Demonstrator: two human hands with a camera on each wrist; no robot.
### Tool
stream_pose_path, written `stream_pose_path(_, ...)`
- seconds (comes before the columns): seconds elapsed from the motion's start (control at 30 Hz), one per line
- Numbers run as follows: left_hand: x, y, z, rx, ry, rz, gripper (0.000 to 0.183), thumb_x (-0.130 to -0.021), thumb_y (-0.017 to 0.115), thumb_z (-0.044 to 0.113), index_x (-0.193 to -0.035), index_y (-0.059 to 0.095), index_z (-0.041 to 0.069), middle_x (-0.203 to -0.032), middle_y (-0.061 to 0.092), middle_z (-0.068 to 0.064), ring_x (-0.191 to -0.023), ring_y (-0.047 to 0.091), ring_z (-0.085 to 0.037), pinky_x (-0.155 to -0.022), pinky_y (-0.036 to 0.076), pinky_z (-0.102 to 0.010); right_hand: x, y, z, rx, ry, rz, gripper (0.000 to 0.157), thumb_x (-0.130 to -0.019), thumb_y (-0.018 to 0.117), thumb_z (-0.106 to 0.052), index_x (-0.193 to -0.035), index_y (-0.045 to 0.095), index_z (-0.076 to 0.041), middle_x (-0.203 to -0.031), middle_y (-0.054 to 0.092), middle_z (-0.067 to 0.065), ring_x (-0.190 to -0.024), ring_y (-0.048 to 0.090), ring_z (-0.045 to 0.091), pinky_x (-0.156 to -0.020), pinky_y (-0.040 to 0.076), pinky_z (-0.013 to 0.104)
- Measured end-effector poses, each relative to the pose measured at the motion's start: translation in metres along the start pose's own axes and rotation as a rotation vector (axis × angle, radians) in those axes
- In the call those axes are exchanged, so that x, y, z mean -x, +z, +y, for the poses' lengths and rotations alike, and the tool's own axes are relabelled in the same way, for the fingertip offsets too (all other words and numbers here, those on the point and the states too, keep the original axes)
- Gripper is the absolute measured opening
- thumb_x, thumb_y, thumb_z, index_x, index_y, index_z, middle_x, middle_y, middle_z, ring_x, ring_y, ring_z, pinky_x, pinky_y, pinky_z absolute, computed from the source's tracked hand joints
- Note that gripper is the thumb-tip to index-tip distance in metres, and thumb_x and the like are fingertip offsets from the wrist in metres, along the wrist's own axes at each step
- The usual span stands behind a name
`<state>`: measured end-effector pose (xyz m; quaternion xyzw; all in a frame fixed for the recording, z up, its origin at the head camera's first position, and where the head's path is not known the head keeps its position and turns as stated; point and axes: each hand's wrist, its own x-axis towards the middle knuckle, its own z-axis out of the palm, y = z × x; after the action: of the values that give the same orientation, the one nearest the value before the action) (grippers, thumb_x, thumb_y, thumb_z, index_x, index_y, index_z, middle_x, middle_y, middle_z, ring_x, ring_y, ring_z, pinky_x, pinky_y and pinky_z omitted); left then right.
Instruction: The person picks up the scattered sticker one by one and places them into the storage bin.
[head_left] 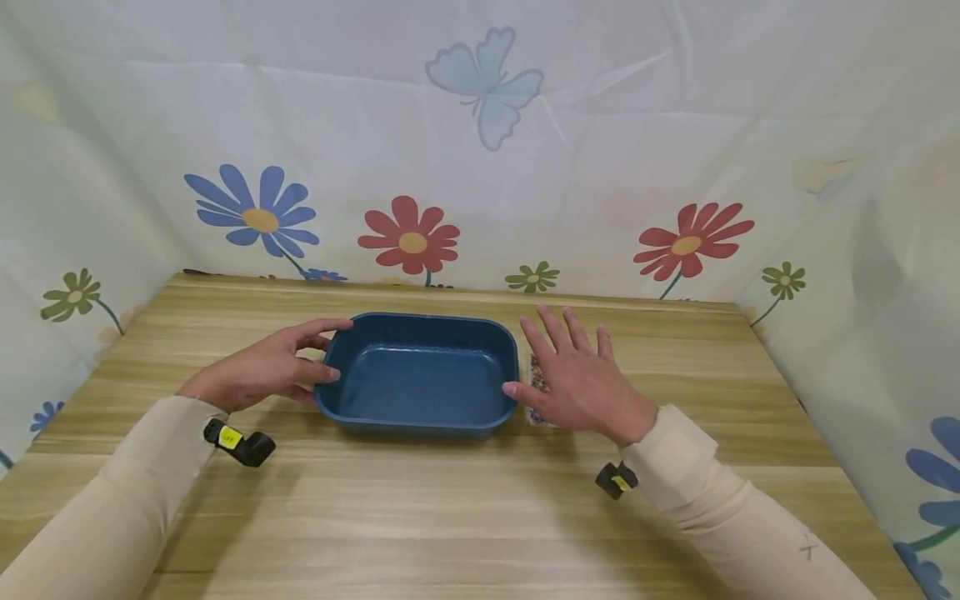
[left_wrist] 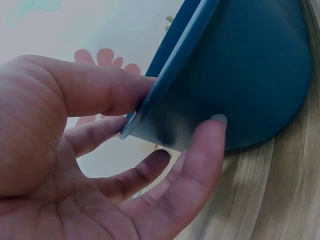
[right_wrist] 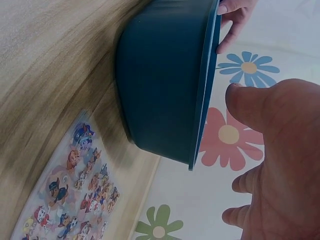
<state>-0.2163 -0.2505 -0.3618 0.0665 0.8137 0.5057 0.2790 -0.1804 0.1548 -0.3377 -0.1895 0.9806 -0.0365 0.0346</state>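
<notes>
A deep blue rectangular plastic basin [head_left: 420, 387] with rounded corners sits on the wooden table, its inside bare. My left hand [head_left: 270, 367] grips its left end. In the left wrist view the thumb laps over the rim and a fingertip [left_wrist: 217, 120] touches the outer wall of the basin [left_wrist: 250, 75]. My right hand [head_left: 581, 379] hovers at the right end with fingers spread. Its thumb [right_wrist: 250, 102] stands apart from the rim in the right wrist view. Under that hand lies a flat clear packet of cartoon stickers [right_wrist: 75, 185], partly hidden in the head view.
The wooden table [head_left: 450, 517] runs back to a white cloth [head_left: 337, 117] printed with flowers and a butterfly, which also hangs along both sides. Each wrist wears a small black camera, one on the left [head_left: 240, 442] and one on the right [head_left: 617, 480].
</notes>
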Motion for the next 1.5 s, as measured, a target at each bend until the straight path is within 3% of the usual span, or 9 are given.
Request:
stream_pose_path(0.4,0.0,-0.001,0.001,0.036,-0.017,-0.013,0.086,-0.088,0.073,0.021,-0.157,0.022,0.029,-0.157,0.021,-0.026,-0.118,0.059,-0.039,-0.083,0.059,-0.052,0.0,0.002,0.002,0.0,-0.006,0.002,0.092,-0.091,0.045,-0.071,-0.16,0.008,-0.022,-0.168,0.005,0.006,-0.154,0.007,0.039,-0.116,0.009,0.073)
stream_pose_path(0.83,0.0,-0.001,0.0,0.109,-0.026,-0.006,0.087,-0.087,0.074,0.018,-0.157,0.022,0.028,-0.157,0.023,-0.029,-0.111,0.065,-0.037,-0.082,0.057,-0.056,-0.002,0.008,0.011,0.008,-0.007,0.0,0.091,-0.091,0.044,-0.071,-0.16,0.009,-0.023,-0.168,0.005,0.006,-0.154,0.006,0.039,-0.117,0.011,0.072)
stream_pose_path(1.5,0.002,-0.002,0.0,0.13,-0.062,0.02,0.088,-0.085,0.077,0.021,-0.156,0.026,0.027,-0.156,0.028,-0.029,-0.105,0.069,-0.033,-0.08,0.059,-0.051,0.001,0.008,0.019,0.012,0.001,-0.01,0.09,-0.092,0.045,-0.07,-0.16,0.009,-0.024,-0.168,0.006,0.007,-0.154,0.006,0.04,-0.116,0.01,0.072)
